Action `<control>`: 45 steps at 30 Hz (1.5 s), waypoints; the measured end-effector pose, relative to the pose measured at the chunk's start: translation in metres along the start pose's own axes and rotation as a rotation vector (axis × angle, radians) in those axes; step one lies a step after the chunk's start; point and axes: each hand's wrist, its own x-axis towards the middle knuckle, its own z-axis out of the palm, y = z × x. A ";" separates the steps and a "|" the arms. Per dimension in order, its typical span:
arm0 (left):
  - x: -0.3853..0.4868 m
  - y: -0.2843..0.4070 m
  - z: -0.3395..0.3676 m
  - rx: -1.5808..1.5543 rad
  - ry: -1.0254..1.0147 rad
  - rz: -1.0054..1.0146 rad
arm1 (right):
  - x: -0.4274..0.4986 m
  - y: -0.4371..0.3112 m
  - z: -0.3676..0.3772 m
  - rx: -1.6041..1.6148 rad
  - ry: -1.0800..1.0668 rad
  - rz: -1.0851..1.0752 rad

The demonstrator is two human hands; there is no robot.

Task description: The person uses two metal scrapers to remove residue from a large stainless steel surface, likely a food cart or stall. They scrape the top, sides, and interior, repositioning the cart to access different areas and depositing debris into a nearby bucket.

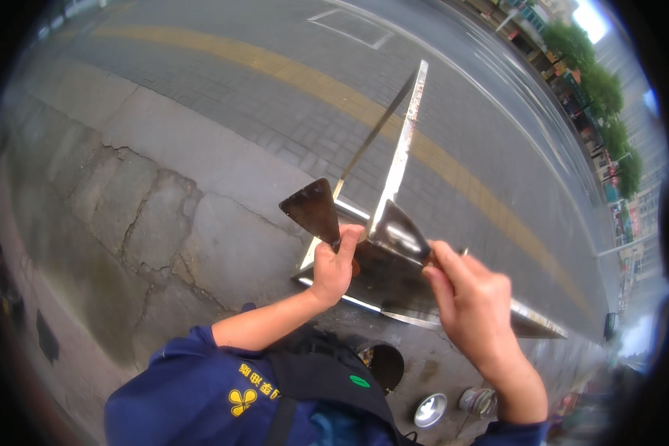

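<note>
My left hand (334,270) grips the handle of a scraper with a broad, dark, stained triangular blade (314,212), pointing up and away. My right hand (471,301) holds a second scraper by its handle; its dark, shiny blade (398,234) lies against or just in front of the lower end of a long metal bar (404,148) with rusty specks. The bar belongs to a metal-edged frame or stand between and beyond my hands. Both handles are mostly hidden by my fingers, and whether the right blade touches the metal cannot be told.
By my body on the wet pavement stand a dark round bucket (386,368), a shiny metal bowl (430,410) and a glass jar or can (478,402). Cracked concrete (156,212) lies to the left. A paved walk with a yellow strip (256,58) runs along a road.
</note>
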 end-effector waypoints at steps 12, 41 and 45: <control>0.001 0.001 -0.002 0.032 0.001 -0.003 | -0.004 0.003 -0.001 -0.239 -0.061 0.085; 0.002 0.005 -0.005 0.090 0.013 -0.030 | -0.012 0.051 -0.026 0.574 -0.141 0.720; 0.003 0.004 -0.005 0.105 0.021 0.013 | 0.005 0.058 -0.026 0.520 -0.290 0.644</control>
